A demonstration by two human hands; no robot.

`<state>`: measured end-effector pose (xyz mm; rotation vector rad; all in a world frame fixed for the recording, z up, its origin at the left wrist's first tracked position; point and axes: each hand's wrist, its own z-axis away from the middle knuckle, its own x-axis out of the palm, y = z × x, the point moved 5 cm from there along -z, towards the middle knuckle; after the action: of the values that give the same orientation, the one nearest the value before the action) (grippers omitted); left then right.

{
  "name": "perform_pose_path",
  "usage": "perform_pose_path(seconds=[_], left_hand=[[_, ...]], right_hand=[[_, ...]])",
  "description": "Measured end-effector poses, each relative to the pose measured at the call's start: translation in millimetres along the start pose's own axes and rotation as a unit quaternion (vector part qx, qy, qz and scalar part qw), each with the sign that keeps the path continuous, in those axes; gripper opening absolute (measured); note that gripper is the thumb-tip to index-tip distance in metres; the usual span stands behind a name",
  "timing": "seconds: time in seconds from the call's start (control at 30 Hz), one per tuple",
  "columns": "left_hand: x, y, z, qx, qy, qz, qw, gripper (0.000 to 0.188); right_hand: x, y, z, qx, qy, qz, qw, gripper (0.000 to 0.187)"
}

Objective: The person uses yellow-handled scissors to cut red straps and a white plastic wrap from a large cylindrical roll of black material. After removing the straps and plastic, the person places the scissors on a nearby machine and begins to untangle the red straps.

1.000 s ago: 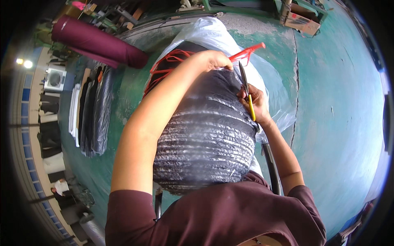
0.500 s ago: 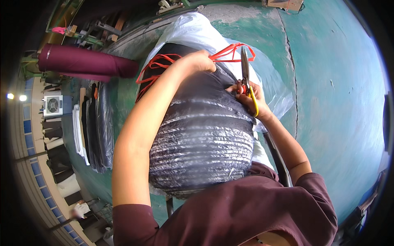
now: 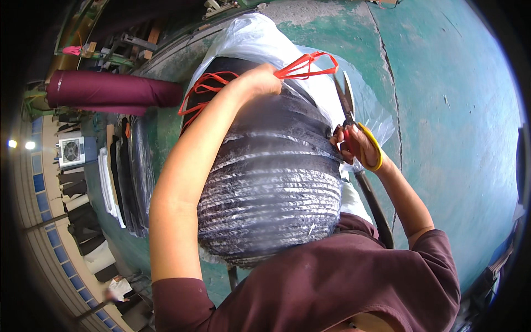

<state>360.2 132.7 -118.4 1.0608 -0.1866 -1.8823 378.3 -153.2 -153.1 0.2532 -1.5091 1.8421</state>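
In my left hand (image 3: pixel 264 80) is a bunch of red strap (image 3: pixel 307 65), gripped so that looped ends stick out to the right. More of the same strap trails in loose loops to the left of my forearm. My right hand (image 3: pixel 354 145) holds scissors (image 3: pixel 345 100) with one yellow and one red handle loop, their blades parted and pointing away from me. The blades sit close to the right end of the strap loops, apart from them. Below both hands bulges a large dark bundle (image 3: pixel 271 188), wrapped in ridged, shiny film. White translucent plastic sheeting (image 3: pixel 249 39) lies around its far side.
A maroon fabric roll (image 3: pixel 110 89) lies at the left, with several wrapped rolls (image 3: pixel 130 171) standing below it. A dark bar (image 3: pixel 376 210) runs beside the bundle's right side. Green floor (image 3: pixel 453 138) with a long crack extends to the right. Another person (image 3: pixel 118 288) is far off at lower left.
My right hand has moved right and slightly nearer to me, and the scissors have spread from closed to parted blades. My left hand has shifted slightly left with the strap.
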Motion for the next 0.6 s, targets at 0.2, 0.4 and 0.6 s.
perform_pose_path(seconds=[0.2,0.4,0.6], left_hand=[[1.4,-5.2,-6.6,-0.009,0.036,0.023,0.999,0.013],[1.3,5.7,-0.9,-0.001,0.046,0.013,0.999,0.013],[-1.4,11.3,4.8,-0.008,0.054,0.043,0.998,0.015]], right_hand=[[-1.7,0.7,-21.2,0.072,-0.063,-0.012,0.995,0.052],[-11.3,2.7,-26.8,0.173,-0.157,-0.053,0.971,0.07],[-13.2,-16.9,-25.8,0.155,-0.149,0.056,0.975,0.068]])
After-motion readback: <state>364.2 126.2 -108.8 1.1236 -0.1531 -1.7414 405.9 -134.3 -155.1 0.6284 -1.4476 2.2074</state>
